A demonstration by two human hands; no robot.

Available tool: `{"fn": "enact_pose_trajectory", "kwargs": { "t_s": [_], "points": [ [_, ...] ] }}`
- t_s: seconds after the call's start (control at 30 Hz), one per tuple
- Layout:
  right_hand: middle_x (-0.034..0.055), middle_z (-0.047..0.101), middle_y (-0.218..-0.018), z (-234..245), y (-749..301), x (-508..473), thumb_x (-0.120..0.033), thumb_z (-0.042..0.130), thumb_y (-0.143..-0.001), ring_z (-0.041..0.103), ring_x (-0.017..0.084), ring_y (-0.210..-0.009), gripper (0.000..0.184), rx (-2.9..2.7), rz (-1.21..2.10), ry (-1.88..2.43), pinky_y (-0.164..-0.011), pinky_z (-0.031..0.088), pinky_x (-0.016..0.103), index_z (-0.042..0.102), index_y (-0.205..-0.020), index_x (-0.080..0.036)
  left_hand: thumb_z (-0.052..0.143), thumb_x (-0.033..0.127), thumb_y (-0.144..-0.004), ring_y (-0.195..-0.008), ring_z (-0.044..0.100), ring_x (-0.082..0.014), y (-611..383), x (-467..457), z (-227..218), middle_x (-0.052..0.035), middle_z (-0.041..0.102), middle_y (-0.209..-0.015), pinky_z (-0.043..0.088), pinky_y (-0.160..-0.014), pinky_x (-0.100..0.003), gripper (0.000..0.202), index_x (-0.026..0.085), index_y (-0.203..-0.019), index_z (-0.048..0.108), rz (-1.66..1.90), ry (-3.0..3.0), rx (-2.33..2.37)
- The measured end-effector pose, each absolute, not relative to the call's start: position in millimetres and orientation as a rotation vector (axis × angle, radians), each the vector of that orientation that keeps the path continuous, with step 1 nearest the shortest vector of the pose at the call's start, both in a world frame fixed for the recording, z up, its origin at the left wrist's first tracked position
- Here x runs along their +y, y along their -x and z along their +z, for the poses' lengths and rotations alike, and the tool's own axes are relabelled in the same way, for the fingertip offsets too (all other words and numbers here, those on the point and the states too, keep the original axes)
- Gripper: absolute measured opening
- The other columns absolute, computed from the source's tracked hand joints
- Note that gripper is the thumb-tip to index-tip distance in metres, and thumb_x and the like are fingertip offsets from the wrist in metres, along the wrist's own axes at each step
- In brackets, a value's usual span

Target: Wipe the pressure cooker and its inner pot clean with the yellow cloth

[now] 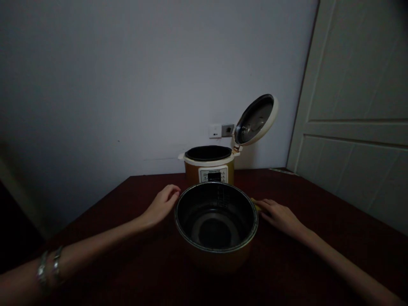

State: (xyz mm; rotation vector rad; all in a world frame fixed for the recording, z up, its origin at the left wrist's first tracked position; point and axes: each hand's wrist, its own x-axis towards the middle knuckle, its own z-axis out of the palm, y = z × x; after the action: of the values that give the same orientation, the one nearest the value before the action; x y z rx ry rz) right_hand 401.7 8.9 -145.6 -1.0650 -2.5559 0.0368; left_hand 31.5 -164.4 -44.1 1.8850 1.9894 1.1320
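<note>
A dark-lined inner pot (216,250) of a rice cooker stands upright on the table in front of me, its inside bare. My left hand (164,202) is at its left rim, fingers curled together against the pot's side; the fingertips are partly hidden. At the pot's right side, my right hand (280,214) pinches a small yellow piece, possibly a sponge (256,205), next to the outer wall. Behind the pot sits the rice cooker (193,170), with its hinged lid (256,121) raised to the right and a control panel on the front.
The dark red table (127,204) reaches back to a pale wall (143,85). Wall sockets (215,131) are set behind the cooker. A light panelled door (353,106) rises at the right. Two bracelets (56,263) circle my left wrist. The light is dim.
</note>
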Motion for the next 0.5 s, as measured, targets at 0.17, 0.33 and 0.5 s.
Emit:
{"fn": "enact_pose_trajectory", "kwargs": {
  "t_s": [0.17,0.33,0.5],
  "points": [
    [0.01,0.062,-0.121,-115.7,-425.3,14.8,-0.035,0.045,-0.085,0.061,0.026,-0.105,0.042,-2.296,0.219,1.048,-0.091,0.048,0.041,0.056,-0.123,-0.02,0.027,0.053,-0.089,-0.089,0.061,-0.0291,-39.6,-116.8,2.6,-0.0161,0.064,-0.1,0.044,-0.078,-0.043,0.049,0.017,-0.092,0.061,0.374,-2.141,2.352],
    [0.0089,0.066,-0.114,-46.3,-423.9,-19.3,-0.046,0.056,-0.081,0.067,0.025,-0.091,0.045,-2.012,0.414,0.949,-0.075,0.056,0.036,0.059,-0.117,-0.019,0.03,0.062,-0.085,-0.064,0.063,-0.0247,-47.5,-83.3,22.6,-0.0172,0.067,-0.076,0.046,-0.061,-0.034,0.062,0.011,-0.084,0.066,0.009,-2.055,2.17],
    [0.0062,0.069,-0.103,7.2,-387.0,-64.5,-0.037,0.058,-0.083,0.066,0.021,-0.089,0.035,-2.108,0.263,0.714,-0.075,0.054,0.032,0.061,-0.114,-0.02,0.028,0.068,-0.083,-0.061,0.063,-0.0232,-46.5,-75.1,10.2,-0.0189,0.069,-0.082,0.044,-0.055,-0.031,0.069,0.009,-0.084,0.066,-0.065,-2.026,1.997]
  ]
}}
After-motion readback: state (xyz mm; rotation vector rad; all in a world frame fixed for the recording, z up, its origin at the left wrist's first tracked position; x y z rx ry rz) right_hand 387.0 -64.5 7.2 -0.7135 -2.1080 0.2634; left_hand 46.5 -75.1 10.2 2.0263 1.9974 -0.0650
